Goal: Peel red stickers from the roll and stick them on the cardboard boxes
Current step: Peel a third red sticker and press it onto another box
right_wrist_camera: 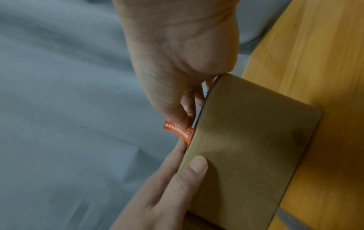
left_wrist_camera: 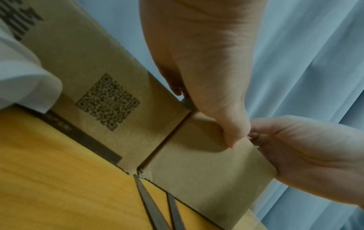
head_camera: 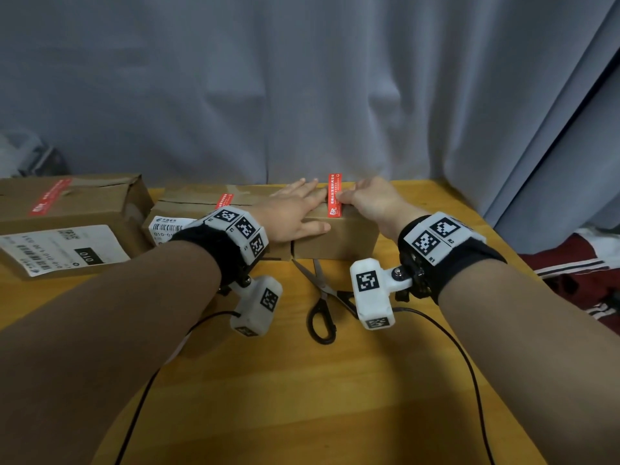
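A small cardboard box [head_camera: 335, 239] stands at the table's back middle. A red sticker [head_camera: 334, 196] runs across its top; its near end folds over the front edge and its far end stands free past the back edge. My left hand [head_camera: 295, 209] lies flat on the top just left of the sticker, with the thumb [right_wrist_camera: 197, 168] on the front face. My right hand [head_camera: 369, 199] rests on the top at the right, and its fingertips [right_wrist_camera: 183, 118] touch the sticker [right_wrist_camera: 177, 130]. Two more boxes carry red stickers [head_camera: 224, 200] [head_camera: 50, 196]. No sticker roll shows.
Open black-handled scissors [head_camera: 322, 297] lie on the wooden table [head_camera: 302, 397] just in front of the small box. Thin black cables [head_camera: 469, 364] trail from both wrist cameras. A grey curtain [head_camera: 302, 78] hangs behind the table. Clothing [head_camera: 577, 270] lies off the right edge.
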The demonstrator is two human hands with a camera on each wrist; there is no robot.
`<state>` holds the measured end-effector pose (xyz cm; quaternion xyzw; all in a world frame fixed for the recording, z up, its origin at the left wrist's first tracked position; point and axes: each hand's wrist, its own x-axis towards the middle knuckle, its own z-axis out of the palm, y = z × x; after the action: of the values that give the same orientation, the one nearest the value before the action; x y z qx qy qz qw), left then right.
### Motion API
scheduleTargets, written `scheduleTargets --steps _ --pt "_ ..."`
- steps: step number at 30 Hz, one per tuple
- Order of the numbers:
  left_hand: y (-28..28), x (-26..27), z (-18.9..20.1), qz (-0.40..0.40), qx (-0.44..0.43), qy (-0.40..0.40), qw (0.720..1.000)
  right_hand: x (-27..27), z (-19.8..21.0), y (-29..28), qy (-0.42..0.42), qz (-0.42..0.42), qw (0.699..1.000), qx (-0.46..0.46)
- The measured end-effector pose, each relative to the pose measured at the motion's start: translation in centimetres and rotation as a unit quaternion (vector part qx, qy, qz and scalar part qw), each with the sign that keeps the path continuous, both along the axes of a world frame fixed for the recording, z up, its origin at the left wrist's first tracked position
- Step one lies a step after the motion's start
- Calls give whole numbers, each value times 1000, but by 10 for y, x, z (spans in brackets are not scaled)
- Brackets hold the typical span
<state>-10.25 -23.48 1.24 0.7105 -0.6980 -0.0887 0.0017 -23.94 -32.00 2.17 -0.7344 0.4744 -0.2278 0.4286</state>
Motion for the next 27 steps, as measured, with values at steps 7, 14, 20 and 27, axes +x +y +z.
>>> scheduleTargets --steps 7,14,20,27 --pt "-1 1 -2 2 -2 2 1000 -3 -13 -6 52 8 998 -41" --pt "-3 2 -4 3 -3 10 1000 -9 -11 -2 66 41 995 -57" --pt "-2 2 -4 3 -8 7 1000 -16 -2 0 44 125 991 -12" --pt "-4 4 -8 3 -22 15 1000 -11 -6 -2 31 96 995 -18"
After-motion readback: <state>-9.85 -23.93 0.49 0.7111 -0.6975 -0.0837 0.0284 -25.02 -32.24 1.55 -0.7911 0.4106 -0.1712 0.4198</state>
